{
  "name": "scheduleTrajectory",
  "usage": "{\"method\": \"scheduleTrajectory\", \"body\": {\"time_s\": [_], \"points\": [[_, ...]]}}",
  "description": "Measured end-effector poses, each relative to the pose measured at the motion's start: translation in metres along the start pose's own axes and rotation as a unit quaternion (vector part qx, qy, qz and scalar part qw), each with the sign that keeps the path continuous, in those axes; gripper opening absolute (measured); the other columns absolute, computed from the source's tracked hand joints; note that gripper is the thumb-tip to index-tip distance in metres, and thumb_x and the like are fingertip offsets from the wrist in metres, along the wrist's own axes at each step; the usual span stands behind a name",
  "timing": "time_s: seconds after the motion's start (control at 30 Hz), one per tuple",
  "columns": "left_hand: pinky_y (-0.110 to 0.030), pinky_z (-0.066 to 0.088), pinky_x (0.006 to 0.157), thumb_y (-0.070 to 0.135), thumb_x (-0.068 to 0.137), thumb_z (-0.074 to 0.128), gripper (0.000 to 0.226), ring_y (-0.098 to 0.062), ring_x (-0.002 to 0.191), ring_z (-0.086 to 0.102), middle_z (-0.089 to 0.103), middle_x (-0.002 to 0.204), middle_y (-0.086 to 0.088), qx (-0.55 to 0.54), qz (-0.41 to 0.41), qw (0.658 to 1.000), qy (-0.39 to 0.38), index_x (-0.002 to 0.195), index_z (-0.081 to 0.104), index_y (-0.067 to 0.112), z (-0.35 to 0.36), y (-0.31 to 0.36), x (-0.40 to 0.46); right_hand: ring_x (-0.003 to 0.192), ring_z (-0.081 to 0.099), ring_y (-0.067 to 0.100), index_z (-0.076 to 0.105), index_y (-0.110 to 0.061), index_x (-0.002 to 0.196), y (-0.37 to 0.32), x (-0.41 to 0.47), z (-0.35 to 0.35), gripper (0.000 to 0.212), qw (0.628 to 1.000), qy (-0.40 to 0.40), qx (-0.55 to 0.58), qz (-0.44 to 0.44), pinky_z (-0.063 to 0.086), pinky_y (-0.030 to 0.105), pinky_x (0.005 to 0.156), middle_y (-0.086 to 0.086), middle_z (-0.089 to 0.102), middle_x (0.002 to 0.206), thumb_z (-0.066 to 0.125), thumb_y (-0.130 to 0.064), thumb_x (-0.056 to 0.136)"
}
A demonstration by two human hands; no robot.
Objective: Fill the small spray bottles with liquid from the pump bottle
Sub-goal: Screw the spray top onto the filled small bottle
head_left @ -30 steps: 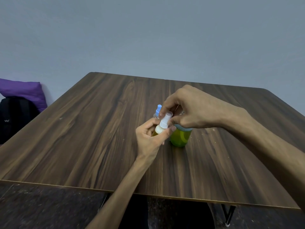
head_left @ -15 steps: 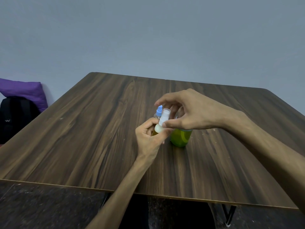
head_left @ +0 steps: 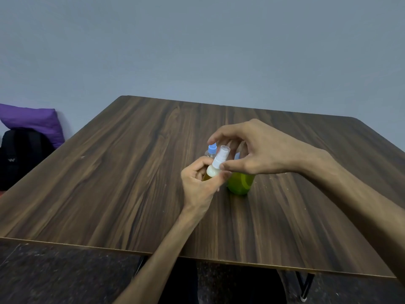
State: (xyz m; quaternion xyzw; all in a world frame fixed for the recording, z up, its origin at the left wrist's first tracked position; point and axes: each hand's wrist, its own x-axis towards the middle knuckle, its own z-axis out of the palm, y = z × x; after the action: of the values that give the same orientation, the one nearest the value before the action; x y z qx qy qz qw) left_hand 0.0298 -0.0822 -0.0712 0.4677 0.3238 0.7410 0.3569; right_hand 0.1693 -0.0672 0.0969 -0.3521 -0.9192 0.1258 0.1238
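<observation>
My left hand [head_left: 197, 187] grips a small spray bottle [head_left: 213, 170] with a white sprayer and yellowish liquid, held tilted just above the wooden table [head_left: 109, 183]. A clear cap [head_left: 224, 151] sits over its nozzle. My right hand [head_left: 258, 150] arches over the bottle's top with fingers spread; its thumb tip touches the cap's lower edge and the index finger hangs apart above. A second small spray bottle with a blue top [head_left: 212, 149] stands right behind. The green pump bottle [head_left: 240, 183] stands under my right hand, its pump head hidden.
A black backpack [head_left: 19, 154] and a purple cushion [head_left: 30, 119] lie on the floor left of the table, against the grey wall. Bare tabletop stretches all around the bottles. The table's front edge runs close to me.
My right hand's fingers have lifted and spread away from the clear cap, which they had covered a second ago. The left hand keeps its grip on the bottle.
</observation>
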Motion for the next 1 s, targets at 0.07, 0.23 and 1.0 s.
{"method": "scheduleTrajectory", "body": {"time_s": [0.07, 0.23, 1.0], "points": [[-0.022, 0.042, 0.046, 0.021, 0.076, 0.089, 0.028, -0.011, 0.047, 0.052, 0.064, 0.063, -0.002, 0.005, 0.004, 1.000, 0.002, 0.080, 0.069, 0.003, -0.001, -0.001, 0.000, 0.081, 0.070, -0.001, 0.074, -0.028, 0.112, -0.001, 0.000, 0.002, 0.028, 1.000, -0.007, -0.005, 0.002, 0.058, 0.024, 0.074, -0.013, 0.076, 0.093, 0.077, -0.021, 0.085], [-0.016, 0.048, 0.055, 0.009, 0.076, 0.087, 0.017, -0.005, 0.058, 0.062, 0.072, 0.073, 0.003, 0.021, 0.023, 0.999, -0.025, 0.087, 0.074, 0.008, 0.001, 0.000, -0.001, 0.071, 0.068, 0.000, 0.076, -0.030, 0.099, -0.001, 0.003, 0.006, 0.034, 0.999, 0.029, -0.033, 0.028, 0.058, 0.031, 0.066, -0.015, 0.074, 0.073, 0.071, -0.061, 0.086], [-0.014, 0.046, 0.054, 0.020, 0.078, 0.085, 0.020, -0.002, 0.054, 0.060, 0.068, 0.069, 0.010, 0.030, 0.031, 0.999, -0.022, 0.082, 0.070, 0.007, 0.001, 0.002, -0.002, 0.074, 0.068, 0.006, 0.078, -0.029, 0.099, 0.004, -0.002, 0.006, 0.022, 1.000, -0.022, -0.001, 0.002, 0.057, 0.030, 0.067, -0.010, 0.073, 0.079, 0.075, -0.013, 0.084]]}}
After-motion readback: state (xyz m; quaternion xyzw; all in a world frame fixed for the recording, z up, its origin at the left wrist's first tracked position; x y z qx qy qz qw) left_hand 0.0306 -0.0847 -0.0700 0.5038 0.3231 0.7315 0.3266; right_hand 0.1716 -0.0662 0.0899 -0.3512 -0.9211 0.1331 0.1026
